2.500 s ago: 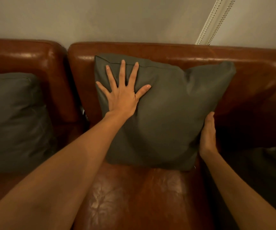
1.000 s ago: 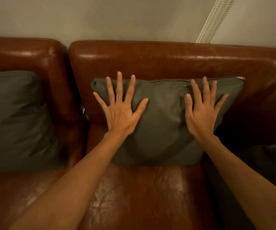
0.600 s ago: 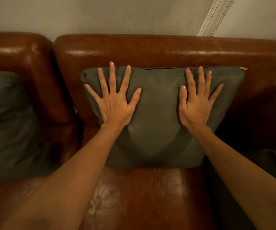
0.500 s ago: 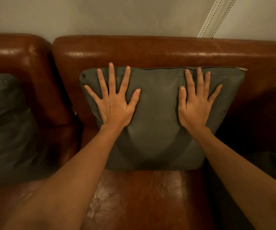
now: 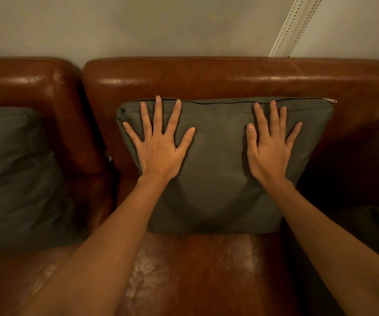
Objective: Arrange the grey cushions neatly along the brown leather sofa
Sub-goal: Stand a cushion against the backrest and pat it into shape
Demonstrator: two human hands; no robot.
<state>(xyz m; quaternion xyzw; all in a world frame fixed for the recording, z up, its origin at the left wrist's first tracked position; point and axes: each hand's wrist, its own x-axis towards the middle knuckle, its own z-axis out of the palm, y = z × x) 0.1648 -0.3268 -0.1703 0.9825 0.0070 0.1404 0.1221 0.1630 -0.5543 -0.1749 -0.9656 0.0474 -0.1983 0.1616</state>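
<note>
Now both hands' fingers point(image 5: 159, 110) splayed flat, pressing grey cushion point(image 5: 218, 179) against sofa point(image 5: 206, 76).

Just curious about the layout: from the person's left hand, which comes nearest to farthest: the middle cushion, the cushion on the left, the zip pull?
From the left hand:
1. Middle cushion, under its palm.
2. Left cushion, on the neighbouring seat.
3. Zip pull, at the middle cushion's top right corner.

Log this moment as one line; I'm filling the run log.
left hand flat on middle cushion | right hand flat on it | cushion upright against sofa back
</note>
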